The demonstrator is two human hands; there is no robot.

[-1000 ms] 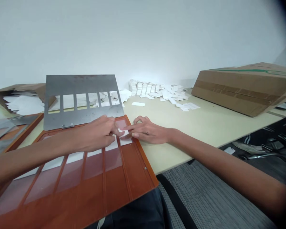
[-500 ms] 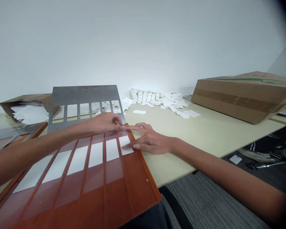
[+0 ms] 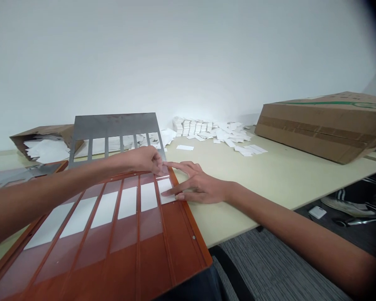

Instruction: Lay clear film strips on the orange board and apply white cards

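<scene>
A reddish-brown board (image 3: pixel 153 255) with raised ribs rests partly on the table and tilts toward me. White cards (image 3: pixel 127 203) lie in a row in its channels, with clear film (image 3: pixel 150 223) across them. My left hand (image 3: pixel 146 161) is closed in a pinch at the top of the rightmost channel, where a film edge glints under the fingertips. My right hand (image 3: pixel 200 182) lies over the board's right edge, fingers stretched out. Its index fingertip meets the left fingertips, and another finger presses on the rightmost white card (image 3: pixel 166 186).
Behind the board leans a grey slotted metal plate (image 3: pixel 115 125). An open carton (image 3: pixel 47 131) of white paper stands at left, near a second board (image 3: pixel 62 166). Stacked and loose white cards (image 3: pixel 228 136) lie at the back. A large cardboard box (image 3: pixel 319 129) is on the table (image 3: pixel 238 175) at right.
My left fingers have curled and shifted slightly at the top of the rightmost channel, where a bright film edge now shows. The right hand stays on the card. The view has turned a little left.
</scene>
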